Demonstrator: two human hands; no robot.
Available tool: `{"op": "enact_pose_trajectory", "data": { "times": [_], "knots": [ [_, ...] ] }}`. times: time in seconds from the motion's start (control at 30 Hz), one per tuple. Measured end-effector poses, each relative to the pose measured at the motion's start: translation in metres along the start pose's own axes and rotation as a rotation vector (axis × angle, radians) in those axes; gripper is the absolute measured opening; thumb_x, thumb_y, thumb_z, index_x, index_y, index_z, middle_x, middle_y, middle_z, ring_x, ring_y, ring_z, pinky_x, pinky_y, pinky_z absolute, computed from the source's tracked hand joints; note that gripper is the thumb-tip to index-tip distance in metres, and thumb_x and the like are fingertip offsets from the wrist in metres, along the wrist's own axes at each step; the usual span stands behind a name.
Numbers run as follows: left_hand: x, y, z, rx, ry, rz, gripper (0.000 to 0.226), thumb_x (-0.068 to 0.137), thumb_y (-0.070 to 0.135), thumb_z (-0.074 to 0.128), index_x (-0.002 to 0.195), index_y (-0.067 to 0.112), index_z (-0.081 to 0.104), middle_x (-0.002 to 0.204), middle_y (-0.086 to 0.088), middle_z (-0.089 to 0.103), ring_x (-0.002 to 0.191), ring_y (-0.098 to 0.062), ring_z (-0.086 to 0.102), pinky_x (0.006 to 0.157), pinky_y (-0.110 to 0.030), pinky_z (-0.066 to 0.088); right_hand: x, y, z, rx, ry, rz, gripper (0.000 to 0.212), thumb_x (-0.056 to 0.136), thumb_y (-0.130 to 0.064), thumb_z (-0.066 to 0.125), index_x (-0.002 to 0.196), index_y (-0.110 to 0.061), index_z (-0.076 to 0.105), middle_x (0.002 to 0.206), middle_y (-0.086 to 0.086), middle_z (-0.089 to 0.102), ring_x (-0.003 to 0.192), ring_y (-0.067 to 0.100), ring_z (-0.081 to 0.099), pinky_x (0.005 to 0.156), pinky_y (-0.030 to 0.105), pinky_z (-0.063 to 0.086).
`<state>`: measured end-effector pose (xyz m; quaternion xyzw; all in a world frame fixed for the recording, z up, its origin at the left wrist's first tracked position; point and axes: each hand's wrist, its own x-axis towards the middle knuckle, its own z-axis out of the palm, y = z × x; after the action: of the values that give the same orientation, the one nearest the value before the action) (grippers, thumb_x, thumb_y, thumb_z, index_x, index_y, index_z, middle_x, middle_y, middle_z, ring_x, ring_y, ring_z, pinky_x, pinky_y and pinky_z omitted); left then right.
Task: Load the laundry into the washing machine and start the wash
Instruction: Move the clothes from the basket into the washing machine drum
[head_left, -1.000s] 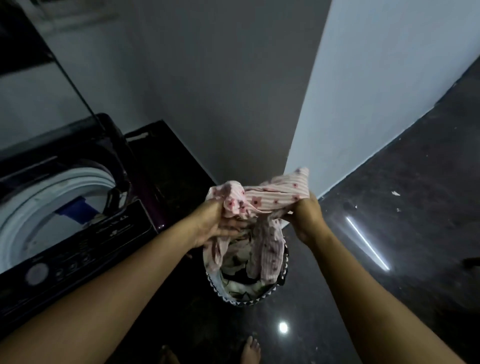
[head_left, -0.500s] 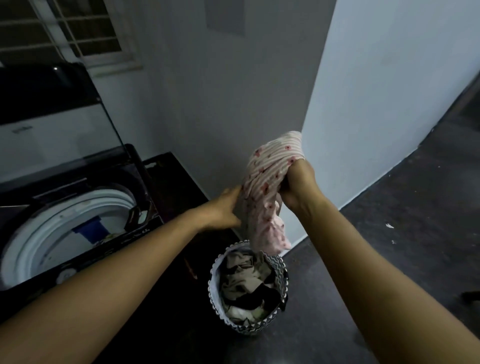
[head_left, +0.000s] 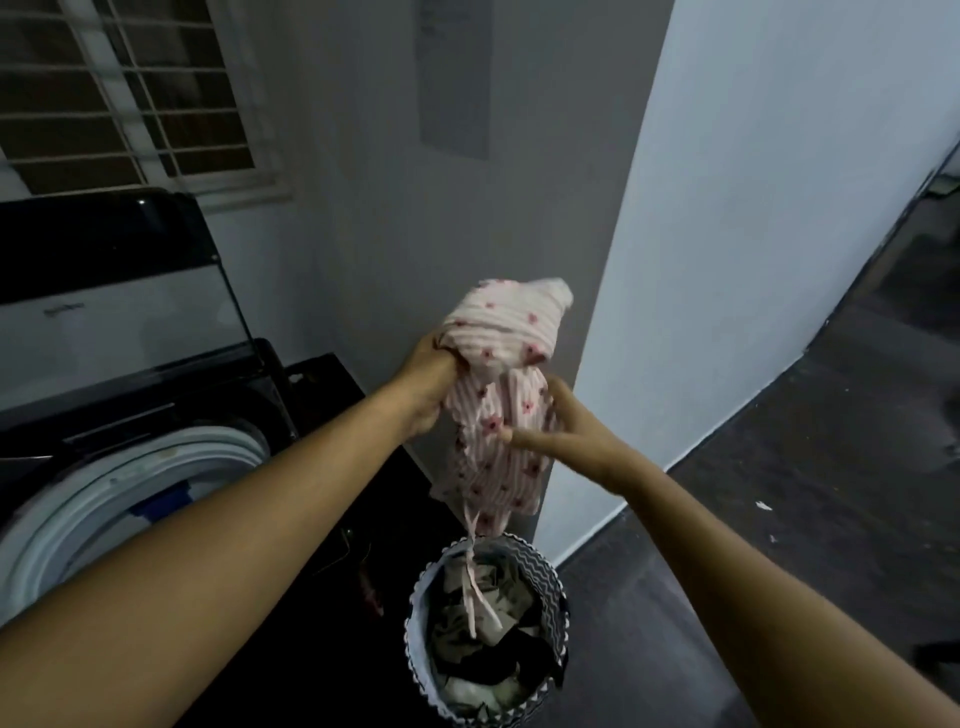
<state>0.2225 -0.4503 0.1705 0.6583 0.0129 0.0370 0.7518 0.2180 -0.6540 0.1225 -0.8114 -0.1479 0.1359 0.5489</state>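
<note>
A pink striped garment (head_left: 498, 364) with small red flowers hangs above the round laundry basket (head_left: 423, 592), its thin ties dangling into the basket. My left hand (head_left: 428, 387) grips the garment's bunched top. My right hand (head_left: 558, 431) holds the hanging cloth lower down, thumb in front and fingers behind it. The basket holds several dark and light clothes (head_left: 488, 644). The top-loading washing machine (head_left: 156, 395) stands at the left with its lid (head_left: 93, 260) raised and its white drum rim (head_left: 130, 483) exposed, something blue inside.
A grey wall and a white pillar (head_left: 727, 260) stand right behind the basket. A barred window (head_left: 119, 88) is above the machine. Dark polished floor (head_left: 831, 467) stretches to the right. A dark low surface (head_left: 332, 384) sits between machine and wall.
The garment was lifted higher out of the basket. My left hand took the bunched top, and my right hand slid down to the hanging part. The view tilted up.
</note>
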Motion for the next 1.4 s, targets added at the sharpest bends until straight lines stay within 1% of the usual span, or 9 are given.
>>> {"op": "enact_pose_trajectory", "data": {
  "times": [0.1, 0.3, 0.47, 0.67, 0.87, 1.03, 1.23, 1.33, 1.4],
  "knots": [
    [0.0, 0.023, -0.009, -0.139, 0.027, 0.004, 0.01, 0.08, 0.007, 0.075, 0.088, 0.013, 0.074, 0.084, 0.002, 0.076, 0.077, -0.011, 0.07, 0.077, -0.031, 0.054, 0.002, 0.011, 0.023, 0.048, -0.006, 0.008, 0.086, 0.071, -0.036, 0.093, 0.141, -0.035, 0.042, 0.133, -0.01, 0.064, 0.121, 0.01, 0.063, 0.103, 0.035, 0.053],
    [-0.012, 0.062, -0.062, -0.176, 0.005, -0.024, 0.038, 0.084, 0.041, 0.074, 0.113, 0.017, 0.072, 0.113, -0.003, 0.075, 0.103, -0.016, 0.071, 0.089, -0.036, 0.056, 0.026, -0.039, 0.059, 0.396, 0.19, 0.106, 0.034, 0.097, -0.012, 0.063, 0.129, -0.022, 0.058, 0.12, 0.011, 0.071, 0.106, 0.029, 0.069, 0.09, 0.053, 0.059],
    [-0.026, 0.077, -0.147, -0.306, 0.091, -0.014, 0.028, 0.086, 0.039, 0.07, 0.107, 0.021, 0.075, 0.108, -0.002, 0.074, 0.097, -0.018, 0.067, 0.092, -0.041, 0.051, 0.05, -0.105, 0.091, 0.527, 0.256, -0.012, 0.013, 0.101, -0.019, 0.058, 0.11, -0.025, 0.066, 0.103, 0.003, 0.076, 0.09, 0.022, 0.072, 0.073, 0.043, 0.059],
    [-0.046, 0.086, -0.258, -0.463, 0.265, 0.066, 0.032, 0.088, 0.031, 0.068, 0.116, 0.014, 0.07, 0.111, -0.006, 0.074, 0.102, -0.022, 0.069, 0.089, -0.037, 0.055, 0.084, -0.152, 0.157, 0.527, 0.166, -0.003, 0.013, 0.099, -0.022, 0.061, 0.111, -0.021, 0.067, 0.107, 0.007, 0.076, 0.09, 0.022, 0.073, 0.077, 0.045, 0.061],
    [-0.067, 0.057, -0.365, -0.197, 0.497, -0.08, 0.038, 0.091, 0.043, 0.067, 0.12, 0.019, 0.069, 0.11, -0.005, 0.076, 0.094, -0.022, 0.073, 0.084, -0.041, 0.058, 0.131, -0.161, 0.264, 0.605, 0.07, 0.183, 0.027, 0.092, -0.019, 0.063, 0.118, -0.013, 0.067, 0.108, 0.01, 0.077, 0.099, 0.029, 0.074, 0.083, 0.054, 0.061],
    [-0.082, 0.017, -0.434, -0.004, 0.631, -0.219, 0.043, 0.087, 0.058, 0.064, 0.113, 0.025, 0.07, 0.105, 0.0, 0.077, 0.097, -0.02, 0.073, 0.092, -0.04, 0.057, 0.172, -0.149, 0.354, 0.637, -0.07, 0.308, 0.046, 0.084, -0.031, 0.066, 0.125, -0.012, 0.068, 0.12, 0.013, 0.073, 0.109, 0.034, 0.071, 0.077, 0.046, 0.059],
    [-0.095, -0.037, -0.495, 0.116, 0.686, -0.302, 0.034, 0.08, 0.028, 0.074, 0.113, 0.022, 0.07, 0.103, -0.006, 0.076, 0.092, -0.022, 0.073, 0.082, -0.04, 0.058, 0.203, -0.118, 0.431, 0.408, -0.236, 0.389, 0.055, 0.047, -0.022, 0.071, 0.098, -0.005, 0.059, 0.086, 0.022, 0.043, 0.065, 0.03, 0.043, 0.059, 0.033, 0.037],
    [-0.099, -0.066, -0.517, 0.186, 0.637, -0.372, 0.053, 0.073, 0.019, 0.075, 0.123, 0.025, 0.057, 0.11, 0.002, 0.07, 0.096, -0.02, 0.068, 0.079, -0.04, 0.059, 0.203, -0.106, 0.457, 0.272, -0.232, 0.389, 0.013, 0.068, -0.012, 0.067, 0.075, -0.003, 0.06, 0.07, 0.019, 0.05, 0.052, 0.025, 0.049, 0.052, 0.028, 0.038],
    [-0.098, -0.086, -0.529, 0.251, 0.607, -0.459, 0.053, 0.076, 0.014, 0.073, 0.123, 0.025, 0.051, 0.111, 0.002, 0.064, 0.095, -0.02, 0.064, 0.071, -0.038, 0.058, 0.211, -0.082, 0.472, 0.179, -0.213, 0.349, 0.008, 0.085, -0.008, 0.062, 0.08, -0.005, 0.067, 0.074, 0.018, 0.061, 0.057, 0.024, 0.059, 0.055, 0.03, 0.045]
  ]
}}
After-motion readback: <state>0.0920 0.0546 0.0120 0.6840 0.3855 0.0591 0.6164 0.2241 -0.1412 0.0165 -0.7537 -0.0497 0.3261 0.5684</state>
